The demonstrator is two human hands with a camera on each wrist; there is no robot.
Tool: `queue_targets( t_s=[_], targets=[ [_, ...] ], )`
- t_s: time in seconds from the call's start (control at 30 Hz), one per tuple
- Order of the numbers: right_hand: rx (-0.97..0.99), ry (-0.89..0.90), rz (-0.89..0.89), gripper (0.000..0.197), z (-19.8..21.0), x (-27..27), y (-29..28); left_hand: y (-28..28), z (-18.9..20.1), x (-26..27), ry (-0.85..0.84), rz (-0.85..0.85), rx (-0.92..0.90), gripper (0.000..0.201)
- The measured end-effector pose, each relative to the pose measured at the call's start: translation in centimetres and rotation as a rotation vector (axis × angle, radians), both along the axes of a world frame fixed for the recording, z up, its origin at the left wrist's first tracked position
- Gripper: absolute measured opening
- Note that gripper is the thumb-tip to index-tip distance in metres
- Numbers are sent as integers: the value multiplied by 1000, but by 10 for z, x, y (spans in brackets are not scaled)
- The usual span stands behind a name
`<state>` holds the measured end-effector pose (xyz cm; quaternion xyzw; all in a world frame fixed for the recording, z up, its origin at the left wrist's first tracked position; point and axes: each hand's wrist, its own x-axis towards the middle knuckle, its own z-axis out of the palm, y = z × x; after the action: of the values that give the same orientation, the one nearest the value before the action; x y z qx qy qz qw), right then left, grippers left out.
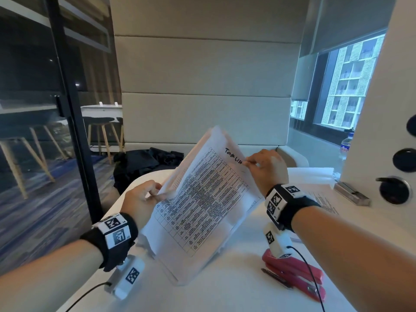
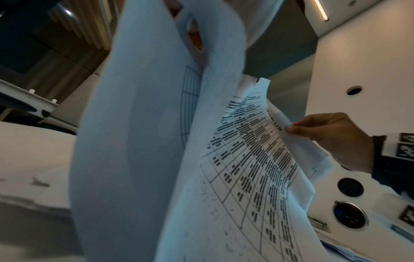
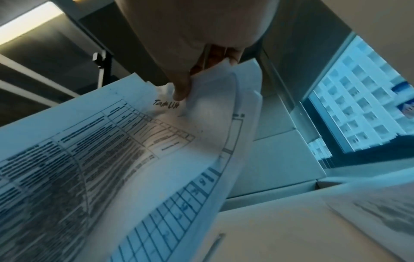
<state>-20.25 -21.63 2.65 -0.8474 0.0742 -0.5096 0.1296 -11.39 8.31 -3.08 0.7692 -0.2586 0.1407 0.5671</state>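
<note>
A stack of printed paper sheets [image 1: 202, 199] stands tilted on its lower edge on the white table [image 1: 225, 293]. The top sheet carries a dense table and handwriting near its upper corner. My left hand [image 1: 144, 199] pinches the stack's left edge, with some sheets bowed away behind. My right hand [image 1: 265, 167] pinches the upper right corner between thumb and fingers. In the left wrist view the paper stack [image 2: 246, 168] fans apart and the right hand [image 2: 325, 134] grips its far edge. In the right wrist view my right thumb [image 3: 181, 88] presses on the paper stack [image 3: 112, 159].
A red stapler [image 1: 295, 273] and a dark pen [image 1: 276, 279] lie on the table at the right. More printed sheets [image 1: 324, 199] lie behind my right wrist. A black bag [image 1: 139, 167] sits beyond the table. A white panel with round sockets [image 1: 394, 190] stands at the right.
</note>
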Motion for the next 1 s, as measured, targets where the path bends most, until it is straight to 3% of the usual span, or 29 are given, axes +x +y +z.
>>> queue_targets(
  t_s=[0.17,0.3,0.33,0.47,0.53,0.57,0.67,0.77,0.87,1.0],
  targets=[
    [-85,-91,-5,4,4,-5,7,-6,4,0,0,128,89,42],
    [-58,-160,35,18,7,-11,20,-9,3,5,-41,196,224,19],
    [-39,-164,52,20,8,-12,24,-11,4,5,-12,202,284,21],
    [71,-211,101,18,13,-15,32,-16,9,2,70,189,316,79],
    [127,-269,124,14,20,-21,36,-13,11,7,105,220,284,91],
    [158,-295,151,10,24,-26,38,-10,13,13,127,223,267,84],
    [253,-291,241,6,35,-37,37,2,25,26,95,197,269,20],
    [356,-14,274,11,46,-52,34,14,43,34,17,199,255,18],
    [472,303,312,7,48,-72,37,23,70,31,-156,262,401,17],
    [697,358,293,18,32,-91,43,21,102,18,-264,311,662,14]
  ],
)
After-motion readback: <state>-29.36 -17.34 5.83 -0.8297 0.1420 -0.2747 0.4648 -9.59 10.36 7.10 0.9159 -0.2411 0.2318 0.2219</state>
